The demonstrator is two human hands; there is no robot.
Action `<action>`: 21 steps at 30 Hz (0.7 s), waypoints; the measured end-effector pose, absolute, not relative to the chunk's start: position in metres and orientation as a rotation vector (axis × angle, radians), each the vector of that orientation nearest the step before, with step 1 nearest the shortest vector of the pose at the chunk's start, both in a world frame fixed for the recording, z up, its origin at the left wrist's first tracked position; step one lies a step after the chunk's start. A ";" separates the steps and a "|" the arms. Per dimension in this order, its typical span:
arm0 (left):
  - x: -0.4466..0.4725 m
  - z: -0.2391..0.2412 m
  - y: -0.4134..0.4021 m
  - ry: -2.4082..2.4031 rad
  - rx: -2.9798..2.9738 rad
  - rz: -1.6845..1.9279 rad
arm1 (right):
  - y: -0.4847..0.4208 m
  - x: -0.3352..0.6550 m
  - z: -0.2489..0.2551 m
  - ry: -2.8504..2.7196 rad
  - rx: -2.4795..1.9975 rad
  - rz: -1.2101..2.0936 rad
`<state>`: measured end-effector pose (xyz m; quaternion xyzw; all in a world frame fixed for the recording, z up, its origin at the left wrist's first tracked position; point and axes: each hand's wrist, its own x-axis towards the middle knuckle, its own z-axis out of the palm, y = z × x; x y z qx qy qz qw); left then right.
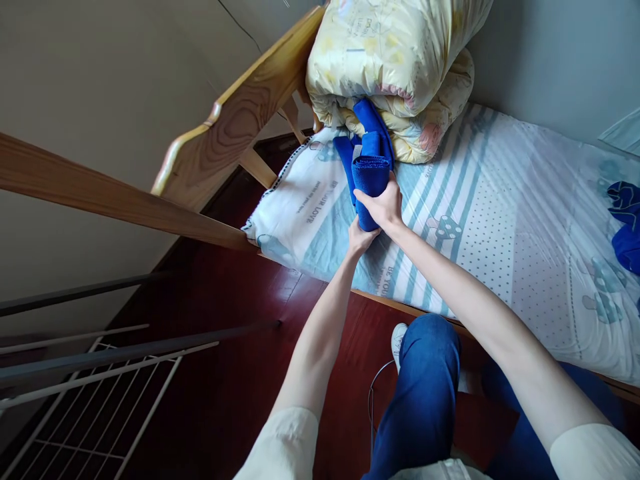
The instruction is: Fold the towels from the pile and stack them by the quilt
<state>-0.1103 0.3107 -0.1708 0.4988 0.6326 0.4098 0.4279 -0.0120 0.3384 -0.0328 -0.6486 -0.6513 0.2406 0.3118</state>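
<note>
A rolled blue towel is in both my hands, just above the bed's printed sheet. My left hand cups its lower end, the fingers partly hidden beneath it. My right hand grips its right side with the thumb laid across the front. Behind the roll, more blue cloth strips lean against a folded yellow quilt; whether they belong to the same towel I cannot tell.
A wooden headboard and rail border the bed on the left. More blue cloth lies at the far right of the mattress. A white wire rack stands on the dark red floor, with a thin cable near my leg.
</note>
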 end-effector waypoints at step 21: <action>-0.106 -0.156 0.311 1.565 1.191 1.031 | 0.348 -0.012 -0.047 -1.826 -1.702 0.632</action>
